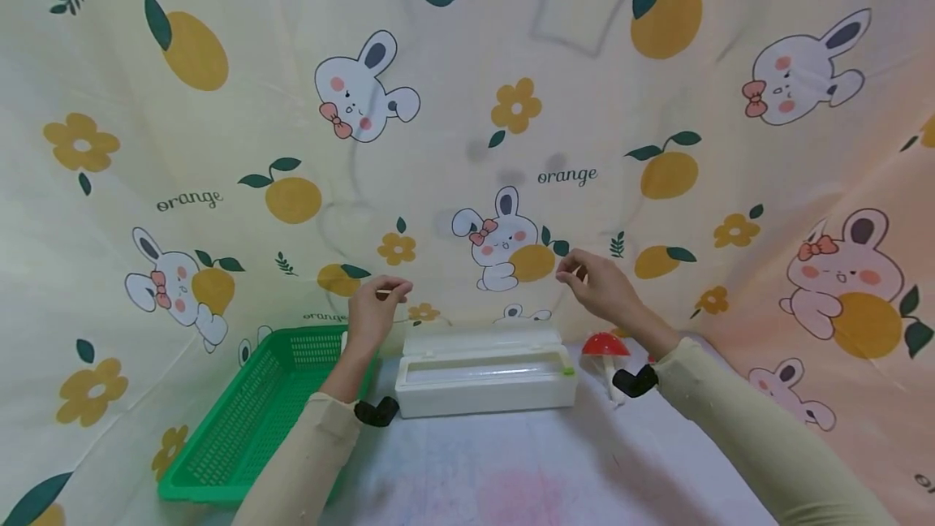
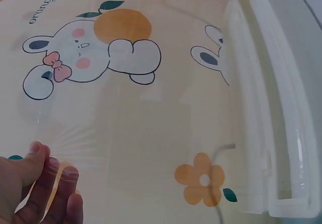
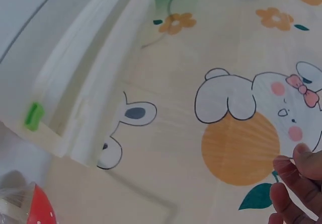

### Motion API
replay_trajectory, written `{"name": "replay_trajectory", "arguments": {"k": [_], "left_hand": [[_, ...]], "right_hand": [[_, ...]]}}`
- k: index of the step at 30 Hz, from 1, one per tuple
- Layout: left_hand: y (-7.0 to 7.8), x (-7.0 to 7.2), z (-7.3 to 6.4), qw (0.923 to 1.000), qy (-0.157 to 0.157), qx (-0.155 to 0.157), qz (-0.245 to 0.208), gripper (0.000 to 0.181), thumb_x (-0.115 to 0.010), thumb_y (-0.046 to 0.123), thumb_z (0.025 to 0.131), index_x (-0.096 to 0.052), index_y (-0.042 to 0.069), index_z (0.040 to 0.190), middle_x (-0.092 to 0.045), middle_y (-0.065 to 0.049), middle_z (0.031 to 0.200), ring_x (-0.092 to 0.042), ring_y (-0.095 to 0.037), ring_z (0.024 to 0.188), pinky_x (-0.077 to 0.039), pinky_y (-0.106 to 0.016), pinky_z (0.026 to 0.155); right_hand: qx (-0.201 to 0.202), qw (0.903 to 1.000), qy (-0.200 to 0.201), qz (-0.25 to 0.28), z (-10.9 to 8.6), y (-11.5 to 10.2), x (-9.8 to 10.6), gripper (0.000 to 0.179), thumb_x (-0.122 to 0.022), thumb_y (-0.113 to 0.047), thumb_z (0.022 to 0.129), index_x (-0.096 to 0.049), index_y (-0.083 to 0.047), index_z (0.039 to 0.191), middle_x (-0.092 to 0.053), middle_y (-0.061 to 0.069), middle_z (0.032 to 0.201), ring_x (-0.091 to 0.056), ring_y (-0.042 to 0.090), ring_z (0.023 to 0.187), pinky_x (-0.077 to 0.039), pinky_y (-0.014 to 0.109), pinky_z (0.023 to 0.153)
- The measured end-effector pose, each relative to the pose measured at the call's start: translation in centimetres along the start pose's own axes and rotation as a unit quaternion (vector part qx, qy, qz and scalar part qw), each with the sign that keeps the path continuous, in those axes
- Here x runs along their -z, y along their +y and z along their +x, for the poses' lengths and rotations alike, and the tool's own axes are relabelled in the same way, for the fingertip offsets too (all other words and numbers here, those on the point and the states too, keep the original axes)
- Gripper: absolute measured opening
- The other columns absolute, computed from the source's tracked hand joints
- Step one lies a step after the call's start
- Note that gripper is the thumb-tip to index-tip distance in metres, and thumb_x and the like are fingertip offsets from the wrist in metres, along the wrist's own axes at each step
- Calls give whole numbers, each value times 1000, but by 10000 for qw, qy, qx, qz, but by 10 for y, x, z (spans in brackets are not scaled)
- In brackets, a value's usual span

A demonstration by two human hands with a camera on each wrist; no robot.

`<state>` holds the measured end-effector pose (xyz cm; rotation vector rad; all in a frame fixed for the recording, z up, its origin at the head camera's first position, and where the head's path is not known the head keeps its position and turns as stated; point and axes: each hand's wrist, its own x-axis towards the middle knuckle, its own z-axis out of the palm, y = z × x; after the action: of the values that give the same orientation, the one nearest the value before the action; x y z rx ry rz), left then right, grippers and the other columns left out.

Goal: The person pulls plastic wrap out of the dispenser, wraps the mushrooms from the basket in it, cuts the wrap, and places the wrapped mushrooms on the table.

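A white cling film dispenser (image 1: 485, 401) sits on the table with its lid tipped back, a shiny roll (image 1: 482, 372) inside it. A clear sheet of cling film (image 2: 88, 146) stretches above the dispenser, showing mostly as wrinkles and sheen in the wrist views. My left hand (image 1: 374, 311) pinches one corner of it between thumb and fingers, raised behind the dispenser's left end. Higher up, beyond the right end, my right hand (image 1: 601, 286) pinches the other corner. A small green slider (image 1: 568, 371) sits at the right end of the dispenser.
A green plastic basket (image 1: 200, 490) stands to the left, partly behind my left forearm. Right of the dispenser lies a mushroom with a red cap (image 1: 605, 344), in clear wrapping. A printed cloth (image 1: 467, 47) with rabbits and oranges hangs behind the table.
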<state>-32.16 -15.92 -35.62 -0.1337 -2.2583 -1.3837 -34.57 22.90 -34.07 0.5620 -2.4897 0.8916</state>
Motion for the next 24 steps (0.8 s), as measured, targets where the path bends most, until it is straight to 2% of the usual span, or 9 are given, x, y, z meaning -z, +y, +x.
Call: {"name": "replay_trajectory", "arguments": {"k": [4, 12, 18, 24], "left_hand": [[3, 2, 3, 9999, -47, -101, -22, 19, -74, 26, 104, -82, 11, 111, -79, -13, 101, -74, -27, 95, -54, -33, 74], [10, 5, 9, 9999, -96, -86, -4, 21, -73, 27, 105, -81, 10, 112, -79, -13, 102, -73, -27, 95, -50, -33, 67], [17, 7, 14, 9998, -105, -138, 24, 23, -73, 27, 105, -81, 8, 114, -78, -20, 107, -74, -29, 97, -52, -31, 70], [26, 10, 17, 9999, -21, -129, 6, 21, -74, 26, 104, -81, 7, 112, -79, -18, 104, -73, -29, 95, -51, -32, 71]], "right_hand": [[16, 10000, 20, -14, 3, 0, 3, 11, -74, -15, 103, -70, -9, 112, -72, 9, 105, -61, 27, 88, -58, 33, 69], [-81, 9999, -2, 85, 7, -5, 9, 11, -72, -16, 104, -68, -10, 113, -71, 10, 104, -61, 29, 79, -58, 31, 57], [75, 9999, 58, 57, 12, -10, 16, 10, -72, -12, 104, -68, -6, 112, -71, 13, 104, -60, 29, 87, -55, 32, 65], [191, 9996, 191, 32, 17, -11, 19, 10, -72, -11, 104, -69, -5, 112, -72, 13, 105, -61, 28, 90, -54, 30, 69]]}}
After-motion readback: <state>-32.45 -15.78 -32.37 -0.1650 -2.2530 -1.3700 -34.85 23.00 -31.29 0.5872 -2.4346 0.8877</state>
